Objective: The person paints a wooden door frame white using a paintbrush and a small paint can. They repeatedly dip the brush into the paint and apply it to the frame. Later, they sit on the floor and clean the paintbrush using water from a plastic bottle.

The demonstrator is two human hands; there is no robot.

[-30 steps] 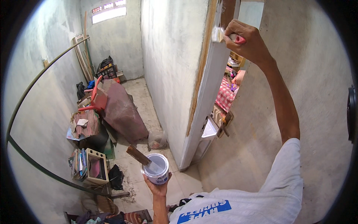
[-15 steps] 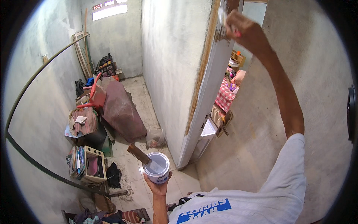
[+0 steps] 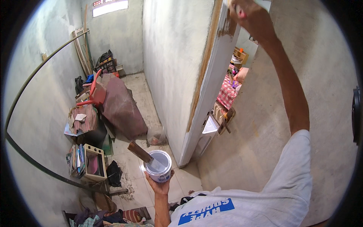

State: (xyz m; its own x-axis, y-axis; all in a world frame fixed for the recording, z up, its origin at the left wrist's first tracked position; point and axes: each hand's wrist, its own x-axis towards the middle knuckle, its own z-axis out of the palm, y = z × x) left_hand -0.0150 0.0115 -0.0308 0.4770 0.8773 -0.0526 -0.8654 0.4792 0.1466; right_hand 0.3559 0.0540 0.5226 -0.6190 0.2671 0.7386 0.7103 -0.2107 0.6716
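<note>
My left hand (image 3: 159, 184) cups a paint can (image 3: 162, 177) from below and at the side. The can holds pale paint, and a flat wooden stick (image 3: 140, 152), coated whitish at its lower end, leans out over the rim. High at the upper right, my right hand (image 3: 254, 20) is closed around a paintbrush (image 3: 241, 14); only its reddish handle shows, the bristles being hidden or beyond the top edge. The hand is beside the upper door frame (image 3: 211, 68), which is white along most of its length, with brown patches near the top.
A covered maroon bulk (image 3: 123, 106), a red plastic chair (image 3: 97, 92) and a small oven (image 3: 94, 162) stand on the left. A dark curved rod (image 3: 28, 81) spans the left side. Clothes (image 3: 113, 219) lie at the bottom. Through the doorway shows a checked red cloth (image 3: 228, 90).
My right hand has moved slightly up and right with the paintbrush, whose pale end has gone from sight. My left hand holds the can almost in place; the view has shifted a little.
</note>
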